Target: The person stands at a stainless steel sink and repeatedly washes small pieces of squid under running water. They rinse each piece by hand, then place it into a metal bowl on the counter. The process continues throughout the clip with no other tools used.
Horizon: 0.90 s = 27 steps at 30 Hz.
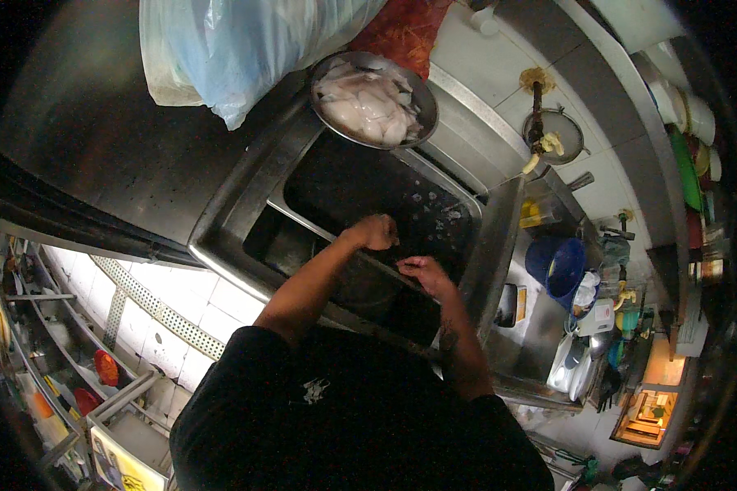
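Observation:
Both my hands are over a steel double sink (264, 164) with dark basins. My left hand (373, 232) is above the divider, its fingers curled closed; whatever they hold, if anything, is hidden. Close by on its right, my right hand (422, 270) has its fingers loosely stretched toward the left one, and no object shows in them. A round metal bowl (431, 116) heaped with pale, wet, slippery-looking pieces (368, 102), possibly squid, sits on the sink's far edge. Wet bits (446, 214) lie scattered in the far basin.
A whitish-blue plastic bag (246, 49) and a red mesh sack (405, 33) lie beyond the bowl. A corroded tap (536, 119) juts from the tiled wall. Blue buckets (565, 266) stand right of the sink. A dark steel counter (98, 147) extends left.

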Motion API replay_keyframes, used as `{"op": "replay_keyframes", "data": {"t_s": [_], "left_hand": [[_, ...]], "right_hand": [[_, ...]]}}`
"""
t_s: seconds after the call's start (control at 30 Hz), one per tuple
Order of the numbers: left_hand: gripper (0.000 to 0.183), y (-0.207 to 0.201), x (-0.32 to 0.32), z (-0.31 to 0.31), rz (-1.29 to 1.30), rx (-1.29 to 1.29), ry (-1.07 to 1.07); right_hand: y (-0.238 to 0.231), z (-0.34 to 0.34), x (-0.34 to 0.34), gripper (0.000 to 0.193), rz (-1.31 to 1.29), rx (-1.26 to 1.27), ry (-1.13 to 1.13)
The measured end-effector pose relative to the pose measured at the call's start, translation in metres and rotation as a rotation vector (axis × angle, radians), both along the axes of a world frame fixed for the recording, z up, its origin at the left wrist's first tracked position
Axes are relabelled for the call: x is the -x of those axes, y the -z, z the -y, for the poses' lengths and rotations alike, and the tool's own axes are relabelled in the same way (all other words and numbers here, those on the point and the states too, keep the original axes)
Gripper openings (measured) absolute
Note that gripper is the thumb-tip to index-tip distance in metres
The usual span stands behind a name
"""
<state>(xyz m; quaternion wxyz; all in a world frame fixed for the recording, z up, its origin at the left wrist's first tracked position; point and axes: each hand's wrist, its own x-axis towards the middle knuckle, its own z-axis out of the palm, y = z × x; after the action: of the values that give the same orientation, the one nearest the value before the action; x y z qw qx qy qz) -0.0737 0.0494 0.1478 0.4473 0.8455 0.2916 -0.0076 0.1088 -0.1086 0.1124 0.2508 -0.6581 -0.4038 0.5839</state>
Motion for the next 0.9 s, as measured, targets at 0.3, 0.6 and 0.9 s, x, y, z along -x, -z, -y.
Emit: {"op": "replay_keyframes", "data": {"t_s": [0.3, 0.6, 0.9], "left_hand": [[0.036, 0.015, -0.01, 0.02, 0.48, 0.188, 0.16], [0.02, -0.023, -0.015, 0.039, 0.347, -0.227, 0.08], [0.018, 0.079, -0.067, 0.013, 0.89, -0.164, 0.069]], "right_hand": [[-0.026, 0.003, 0.014, 0.016, -0.453, -0.22, 0.641], [-0.094, -0.01, 0.038, 0.017, 0.303, -0.626, 0.214], [0.013, -0.039, -0.047, 0.019, 0.075, -0.411, 0.431]]}}
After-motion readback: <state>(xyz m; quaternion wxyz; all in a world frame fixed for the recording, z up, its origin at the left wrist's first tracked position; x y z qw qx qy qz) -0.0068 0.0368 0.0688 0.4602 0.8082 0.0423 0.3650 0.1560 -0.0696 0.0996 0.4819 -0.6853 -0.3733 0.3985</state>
